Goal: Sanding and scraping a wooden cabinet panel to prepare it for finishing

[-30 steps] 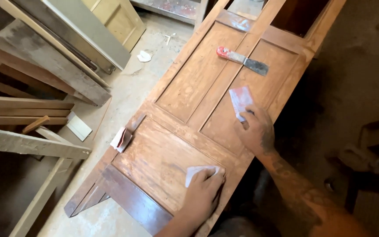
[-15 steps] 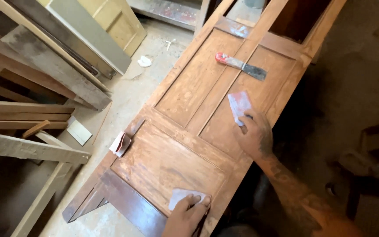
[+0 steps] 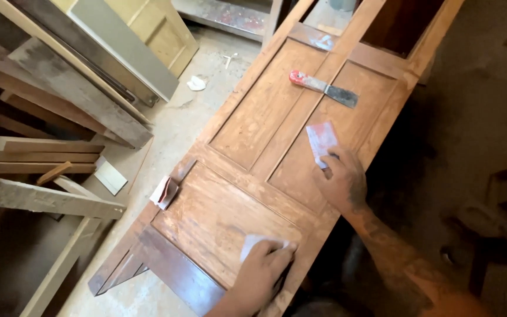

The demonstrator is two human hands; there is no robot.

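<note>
two hands rest on the wooden door (image 3: 253, 117): left hand (image 3: 262, 273) presses flat on sandpaper (image 3: 253, 242), right hand (image 3: 342, 182) pinches a reddish sheet (image 3: 321, 140).

We have a single view, from a camera worn on the person's head, looking steeply down from standing height. It faces along a wooden door (image 3: 277, 170) lying flat, which runs from lower left to upper right (no second view overlaps). Both hands enter from the bottom edge, close to us, with workshop floor (image 3: 195, 117) at left.
</note>
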